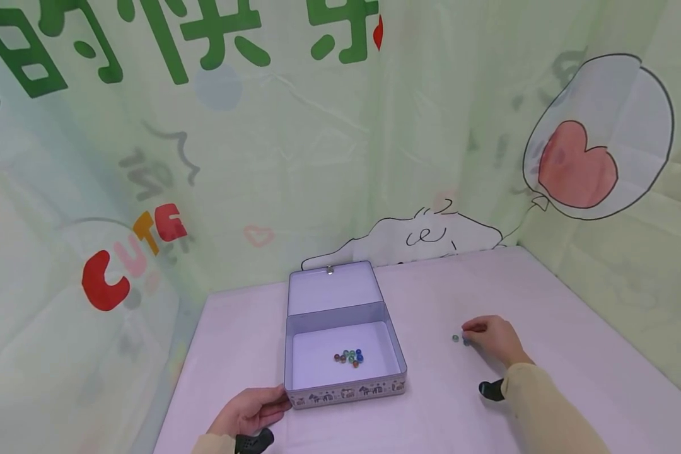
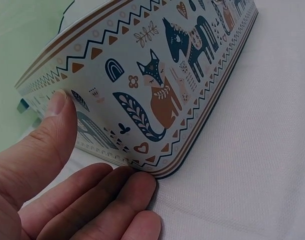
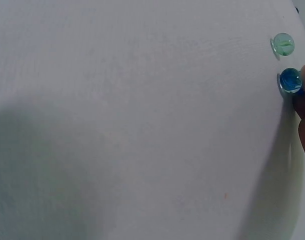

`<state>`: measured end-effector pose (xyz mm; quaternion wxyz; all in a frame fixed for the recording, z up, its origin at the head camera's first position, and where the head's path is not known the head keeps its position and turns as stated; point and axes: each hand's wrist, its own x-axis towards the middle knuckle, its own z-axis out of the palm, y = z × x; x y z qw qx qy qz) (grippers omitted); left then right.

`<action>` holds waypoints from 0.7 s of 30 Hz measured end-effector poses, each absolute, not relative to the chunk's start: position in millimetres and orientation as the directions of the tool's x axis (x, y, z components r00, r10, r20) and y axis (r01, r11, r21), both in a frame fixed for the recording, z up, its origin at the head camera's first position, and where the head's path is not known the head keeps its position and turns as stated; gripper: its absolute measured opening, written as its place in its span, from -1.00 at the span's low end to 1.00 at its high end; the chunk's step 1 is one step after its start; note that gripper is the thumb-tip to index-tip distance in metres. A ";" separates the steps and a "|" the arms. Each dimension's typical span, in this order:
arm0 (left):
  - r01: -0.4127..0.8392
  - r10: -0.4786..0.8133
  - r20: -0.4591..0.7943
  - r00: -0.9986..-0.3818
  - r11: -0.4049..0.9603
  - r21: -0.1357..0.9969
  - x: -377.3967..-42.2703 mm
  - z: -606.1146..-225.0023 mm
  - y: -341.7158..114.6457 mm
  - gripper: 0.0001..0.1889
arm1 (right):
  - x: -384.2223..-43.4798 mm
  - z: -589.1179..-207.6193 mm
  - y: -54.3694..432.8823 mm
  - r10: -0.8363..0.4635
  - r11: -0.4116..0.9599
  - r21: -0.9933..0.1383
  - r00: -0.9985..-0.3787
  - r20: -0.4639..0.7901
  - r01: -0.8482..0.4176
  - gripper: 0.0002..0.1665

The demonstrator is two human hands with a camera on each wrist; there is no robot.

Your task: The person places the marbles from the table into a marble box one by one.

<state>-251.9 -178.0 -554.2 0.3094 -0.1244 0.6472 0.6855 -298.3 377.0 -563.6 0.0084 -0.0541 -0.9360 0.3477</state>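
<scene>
An open tin box stands on the table, its hinged lid tilted back. Several glass marbles, blue, green and brown, lie together inside it. My left hand is at the box's front left corner. In the left wrist view its thumb rests on the printed side wall, with the other fingertips at the bottom edge. To the right of the box, my right hand pinches at a blue marble on the table, fingertips right against it. A green marble lies just beside that one.
The box and loose marbles are on a pale cloth-covered table. Behind it and at both sides hangs a printed curtain with cartoon drawings and green lettering; the raised lid is close to it. Black straps show at both wrists.
</scene>
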 end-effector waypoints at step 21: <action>-0.570 0.265 -0.556 -0.788 0.026 0.821 -253.5 -560.6 -178.9 -0.71 | -276.5 -523.8 389.8 0.050 0.505 -0.856 -0.994 -0.095 0.108 -0.43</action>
